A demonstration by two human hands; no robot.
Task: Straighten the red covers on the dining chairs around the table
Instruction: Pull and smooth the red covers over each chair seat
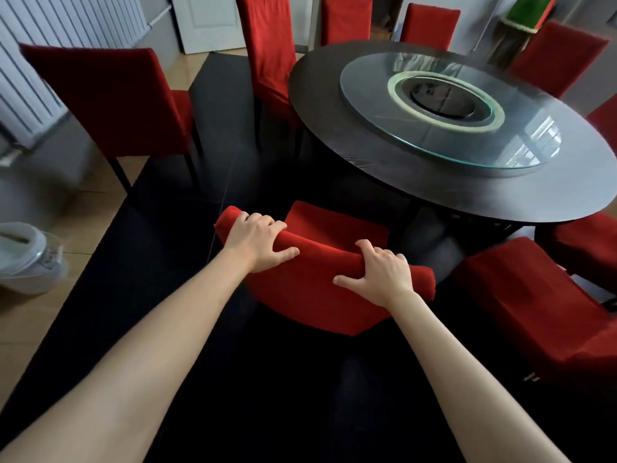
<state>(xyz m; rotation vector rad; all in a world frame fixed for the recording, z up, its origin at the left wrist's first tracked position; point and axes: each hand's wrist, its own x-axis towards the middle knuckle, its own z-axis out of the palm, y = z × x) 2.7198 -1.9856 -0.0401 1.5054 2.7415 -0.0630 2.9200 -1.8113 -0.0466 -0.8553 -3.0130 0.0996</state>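
While I look down from the head camera, both hands sit on the top edge of the nearest chair [310, 295], whose back faces me and whose seat tucks toward the tabletop [334, 135]. My left hand [257, 242] is closed over the left part of the top edge, fingers curled over the far side of the red cover [320, 252] and thumb lying along the near face. My right hand [380, 272] holds the right part the same way, fingers hooked over the top, thumb spread out to the left on the fabric. So each grip is closed on the cover (whether it squeezes the frame beneath I cannot tell). The cloth looks rounded and bunched along the top edge, and hangs down the near face to a point at the bottom.

Around the round dark tabletop stand more red-covered chairs: one at my right [534, 305] just beside the one I hold, one at far left [110, 101] standing well apart from the table with its back toward me, a tall one [267, 51] against the table's left rim, and others along the far side. A glass turntable [434, 111] lies on the tabletop. A dark rug [133, 279] covers the floor under everything, a white radiator [30, 78] lines the left wall, and a pale bin [26, 255] stands on the wood floor at left.
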